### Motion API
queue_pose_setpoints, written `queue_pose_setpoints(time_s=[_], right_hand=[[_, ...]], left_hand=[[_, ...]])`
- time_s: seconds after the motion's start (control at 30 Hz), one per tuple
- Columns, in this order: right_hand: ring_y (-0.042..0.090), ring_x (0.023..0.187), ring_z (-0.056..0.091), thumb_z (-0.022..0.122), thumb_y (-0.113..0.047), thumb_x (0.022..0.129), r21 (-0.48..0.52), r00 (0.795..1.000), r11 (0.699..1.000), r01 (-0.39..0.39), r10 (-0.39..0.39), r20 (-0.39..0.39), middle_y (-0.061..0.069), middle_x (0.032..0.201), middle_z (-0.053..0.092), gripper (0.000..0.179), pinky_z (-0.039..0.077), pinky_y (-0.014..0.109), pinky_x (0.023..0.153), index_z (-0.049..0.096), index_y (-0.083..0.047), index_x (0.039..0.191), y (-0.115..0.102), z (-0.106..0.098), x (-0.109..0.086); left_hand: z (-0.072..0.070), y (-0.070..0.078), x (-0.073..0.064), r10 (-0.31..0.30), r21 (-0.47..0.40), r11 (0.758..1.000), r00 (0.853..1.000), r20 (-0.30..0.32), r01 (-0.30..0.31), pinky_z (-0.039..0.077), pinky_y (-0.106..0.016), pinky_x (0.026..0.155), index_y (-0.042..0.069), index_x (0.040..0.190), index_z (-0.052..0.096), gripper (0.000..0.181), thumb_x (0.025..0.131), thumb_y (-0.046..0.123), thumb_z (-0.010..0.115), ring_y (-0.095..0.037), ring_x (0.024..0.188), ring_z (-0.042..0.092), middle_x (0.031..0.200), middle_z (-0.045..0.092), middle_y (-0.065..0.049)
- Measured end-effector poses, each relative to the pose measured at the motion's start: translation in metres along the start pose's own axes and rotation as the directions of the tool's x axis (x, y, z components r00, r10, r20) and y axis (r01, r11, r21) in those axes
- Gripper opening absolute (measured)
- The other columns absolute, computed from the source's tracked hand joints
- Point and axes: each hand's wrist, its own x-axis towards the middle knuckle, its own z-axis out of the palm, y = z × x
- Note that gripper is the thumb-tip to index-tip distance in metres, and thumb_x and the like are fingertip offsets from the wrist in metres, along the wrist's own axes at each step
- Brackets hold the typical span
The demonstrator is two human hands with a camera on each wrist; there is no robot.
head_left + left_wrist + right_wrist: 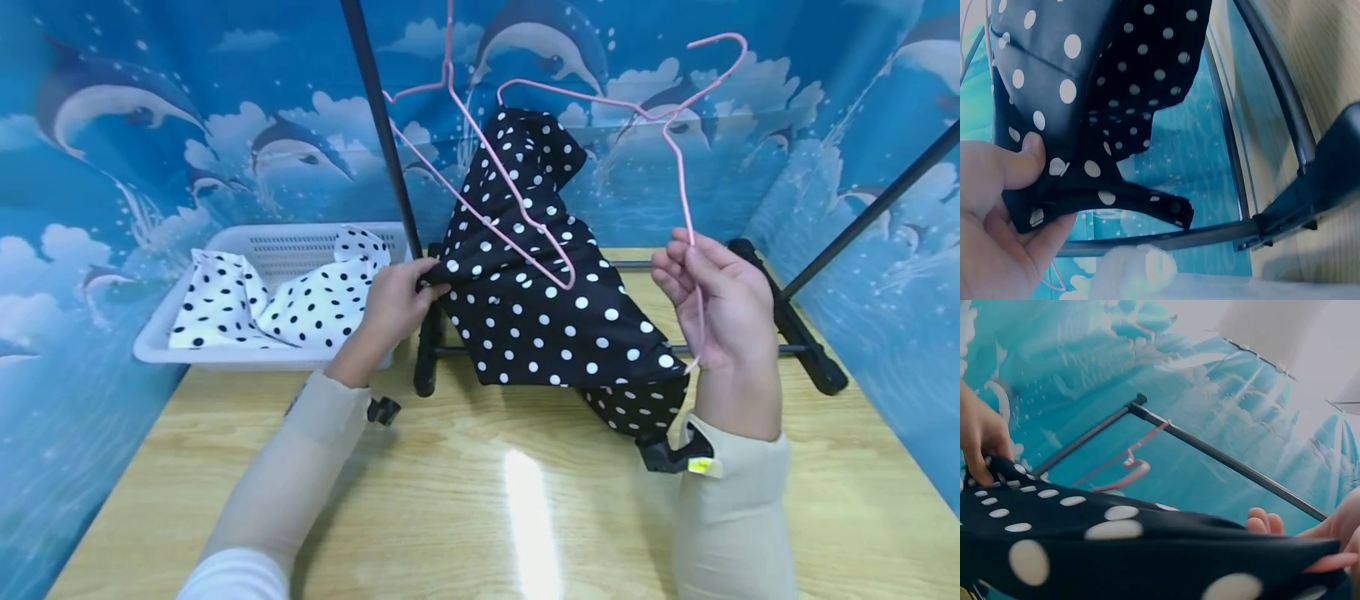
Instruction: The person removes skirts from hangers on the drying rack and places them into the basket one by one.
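Note:
A black garment with white polka dots [540, 308] hangs between my hands. My left hand [401, 304] pinches its left edge between thumb and fingers, close up in the left wrist view, where the thumb presses on the cloth [1067, 90]. With my right hand [723, 304] I hold the side of a pink wire hanger [681, 175], its hook pointing up. The far end of this hanger meets the garment's upper part, and its near end reaches the garment's right corner. How far the hanger goes inside the cloth is hidden.
Another pink hanger [487, 150] hangs in front of the garment, from the black rack's rail [1229, 461]. A white basket [232, 357] at the left holds white cloth with black dots [315, 304]. The black rack's foot [806, 350] stands on the wooden table [420, 500].

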Motion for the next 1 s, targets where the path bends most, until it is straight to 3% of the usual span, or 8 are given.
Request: queue_pose_setpoints(time_s=[0.13,0.47,0.73,1.0], right_hand=[[0.029,0.076,0.072,0.051,0.006,0.096,-0.067,1.000,0.998,0.009,-0.008,0.017,0.022,0.084,0.069,0.019,0.058,0.034,0.075,0.063,0.015,0.108,-0.004,-0.004,0.001],[0.030,0.077,0.072,0.050,0.006,0.097,-0.107,0.998,0.994,-0.018,0.024,0.060,0.021,0.086,0.070,0.021,0.058,0.034,0.075,0.062,0.014,0.111,-0.010,-0.009,0.002],[0.030,0.076,0.072,0.049,0.007,0.097,-0.062,0.999,0.998,-0.016,0.019,0.049,0.023,0.085,0.069,0.020,0.058,0.034,0.074,0.063,0.015,0.109,-0.008,-0.009,0.002],[0.029,0.075,0.072,0.050,0.006,0.097,-0.076,1.000,0.997,-0.018,0.019,0.006,0.022,0.084,0.069,0.020,0.058,0.033,0.074,0.064,0.014,0.109,-0.011,-0.010,0.003]], left_hand=[[-0.004,-0.004,0.002,0.017,0.019,1.000,1.000,0.022,-0.017,0.051,-0.041,0.080,0.009,0.108,0.070,0.018,0.091,0.014,0.069,-0.026,0.088,0.065,0.103,0.072,-0.010],[-0.010,-0.021,0.012,0.009,0.010,1.000,0.999,0.038,-0.010,0.049,-0.046,0.092,0.008,0.116,0.069,0.024,0.092,0.013,0.067,-0.030,0.103,0.064,0.112,0.070,-0.013],[-0.013,-0.026,0.021,-0.018,-0.016,1.000,0.998,0.053,0.018,0.047,-0.044,0.079,0.009,0.098,0.069,0.007,0.093,0.013,0.066,-0.028,0.085,0.060,0.098,0.071,-0.011],[-0.010,-0.023,0.013,-0.041,0.004,0.999,0.999,0.030,0.041,0.049,-0.042,0.082,0.009,0.105,0.071,0.014,0.092,0.014,0.068,-0.025,0.087,0.061,0.100,0.071,-0.009]])
